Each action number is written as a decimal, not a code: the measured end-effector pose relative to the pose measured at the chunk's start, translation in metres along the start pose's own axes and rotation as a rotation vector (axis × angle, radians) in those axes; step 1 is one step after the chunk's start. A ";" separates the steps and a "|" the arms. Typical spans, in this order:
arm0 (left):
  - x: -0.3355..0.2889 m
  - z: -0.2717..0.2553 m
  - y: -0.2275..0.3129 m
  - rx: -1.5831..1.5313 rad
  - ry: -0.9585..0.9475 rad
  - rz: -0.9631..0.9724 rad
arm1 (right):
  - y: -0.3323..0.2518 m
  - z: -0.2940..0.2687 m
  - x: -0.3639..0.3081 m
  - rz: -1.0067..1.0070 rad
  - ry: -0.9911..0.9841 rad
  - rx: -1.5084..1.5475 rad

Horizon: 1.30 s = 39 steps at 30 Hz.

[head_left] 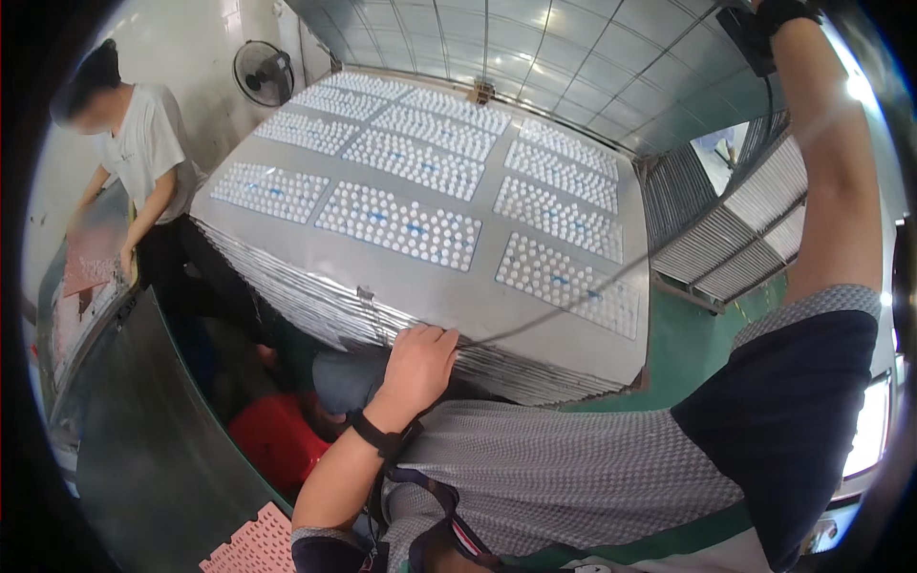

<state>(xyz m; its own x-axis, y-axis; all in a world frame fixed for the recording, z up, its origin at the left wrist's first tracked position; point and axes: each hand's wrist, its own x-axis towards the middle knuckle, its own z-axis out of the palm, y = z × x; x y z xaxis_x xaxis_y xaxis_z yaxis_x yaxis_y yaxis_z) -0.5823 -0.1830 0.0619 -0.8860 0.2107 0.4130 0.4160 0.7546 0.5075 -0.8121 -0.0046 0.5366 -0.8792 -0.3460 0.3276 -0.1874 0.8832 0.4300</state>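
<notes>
In front of me stands a stacked drying rack [306,296] with many thin metal shelves. My left hand [420,365] curls its fingers over the front edge of the stack, thumb side hidden. On the top shelf lie several clear sheets [399,223] with blue borders and rows of white round dots. Behind them a wire-mesh shelf [535,57] is tilted up. My right arm [826,162] is raised high at the right. The right hand is almost wholly cut off by the upper edge, beside a black flat object [747,40]; its fingers are hidden.
At the left another person [153,143] leans over a work table with a pink perforated sheet [94,253]. A dark curved table [143,420], a red stool [277,439] and another pink perforated mat [250,544] are nearer. A wall fan [263,74] and a second rack [755,229] stand beyond.
</notes>
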 end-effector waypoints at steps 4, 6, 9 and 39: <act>-0.020 -0.026 0.018 -0.372 -0.239 0.197 | 0.003 0.015 -0.022 -0.191 -0.042 -0.018; -0.032 -0.067 0.041 -0.542 -0.257 0.182 | -0.019 0.017 -0.053 -0.191 -0.303 -0.021; -0.057 -0.119 0.057 -0.577 -0.224 0.166 | -0.092 0.039 -0.114 -0.554 -0.625 0.119; -0.305 0.052 0.216 -0.039 0.293 -2.062 | -0.535 0.097 -0.547 -2.856 0.108 0.488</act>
<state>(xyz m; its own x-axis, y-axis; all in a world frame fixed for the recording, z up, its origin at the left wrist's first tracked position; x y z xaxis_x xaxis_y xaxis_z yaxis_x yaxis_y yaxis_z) -0.2327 -0.0516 0.0060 0.0927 -0.8164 -0.5700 -0.9069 -0.3055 0.2902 -0.2740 -0.2568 0.0457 0.9934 0.0126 -0.1138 -0.0233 -0.9510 -0.3083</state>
